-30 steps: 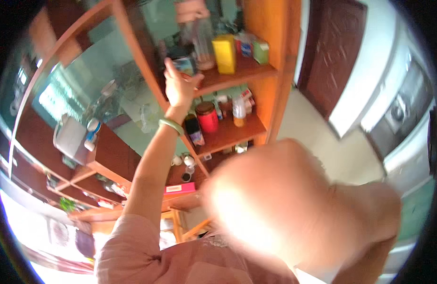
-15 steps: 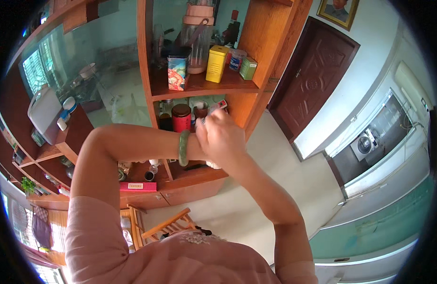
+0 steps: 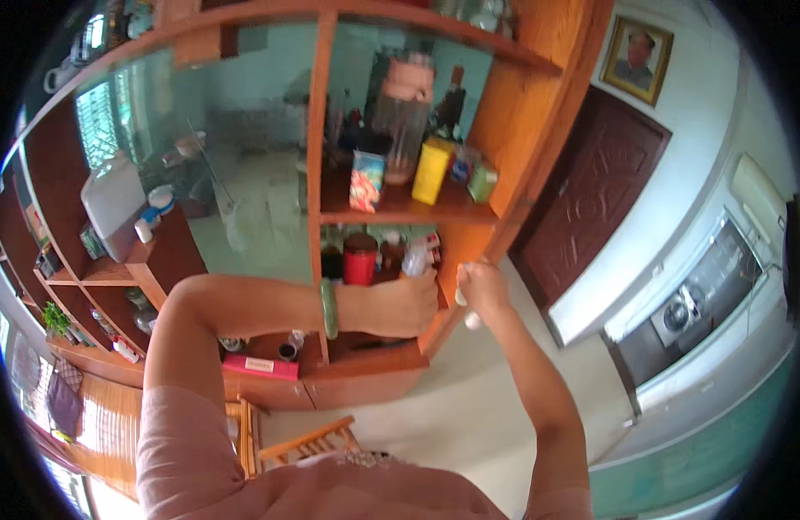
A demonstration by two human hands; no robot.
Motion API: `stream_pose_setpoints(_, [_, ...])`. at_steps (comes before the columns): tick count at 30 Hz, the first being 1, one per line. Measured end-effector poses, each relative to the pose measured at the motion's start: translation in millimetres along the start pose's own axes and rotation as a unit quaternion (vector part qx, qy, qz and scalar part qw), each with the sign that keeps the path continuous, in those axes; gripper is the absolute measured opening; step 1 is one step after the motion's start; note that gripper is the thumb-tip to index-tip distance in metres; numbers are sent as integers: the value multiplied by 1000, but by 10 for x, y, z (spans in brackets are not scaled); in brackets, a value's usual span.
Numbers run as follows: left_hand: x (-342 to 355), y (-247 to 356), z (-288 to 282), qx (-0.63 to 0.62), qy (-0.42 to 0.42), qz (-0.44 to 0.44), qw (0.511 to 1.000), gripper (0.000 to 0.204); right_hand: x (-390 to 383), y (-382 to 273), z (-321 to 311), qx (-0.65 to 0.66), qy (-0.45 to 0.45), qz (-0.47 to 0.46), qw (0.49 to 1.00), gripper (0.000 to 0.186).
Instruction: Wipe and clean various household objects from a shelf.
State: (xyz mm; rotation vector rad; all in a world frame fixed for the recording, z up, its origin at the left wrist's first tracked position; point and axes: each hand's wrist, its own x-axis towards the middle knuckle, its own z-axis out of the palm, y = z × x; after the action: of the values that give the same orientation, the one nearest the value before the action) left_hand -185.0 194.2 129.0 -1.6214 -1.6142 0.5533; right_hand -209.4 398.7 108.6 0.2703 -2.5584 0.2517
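White object (image 3: 472, 321) in right hand (image 3: 483, 287), now apart from left hand (image 3: 412, 305)

a dusty-pink short-sleeved top (image 3: 331, 494), a green bangle (image 3: 329, 309)

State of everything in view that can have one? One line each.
Left hand: curled, grip mostly hidden
Right hand: closed on small white object
Brown door: shut
Red canister: upright, lid on
Yellow tin: upright
Patterned tin: upright
Washing machine: door too small to tell

Wooden shelf (image 3: 435, 217) — yellow tin (image 3: 432, 172), green box (image 3: 482, 185), picture-printed tin (image 3: 366, 184).
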Motion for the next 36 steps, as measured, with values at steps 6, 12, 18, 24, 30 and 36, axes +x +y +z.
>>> stream_pose_setpoints(6, [-201,-423,-325,-31,58,-19,998,10,433,-565,-281,130,154,-25,979,41])
stream_pose_setpoints(12, [-329,-2045,-1388,64,212,-354,908,15,695,-649,-45,161,129,-51,977,31])
stream_pose_setpoints(18, [-963,-3505,-1723,26,189,-679,709,32,1078,-483,409,145,226,44,962,25])
stream_pose_setpoints(24, [-959,-4160,-1271,15,61,-712,700,48,1016,-359,984,158,271,5,950,15])
stream_pose_setpoints(30, [-972,-4535,-1074,-82,-12,-765,639,46,1041,-252,1245,105,301,-40,947,19])
stream_pose_setpoints(36, [-981,-4585,-1223,-32,33,-738,673,39,1021,-311,1208,62,317,-42,946,20])
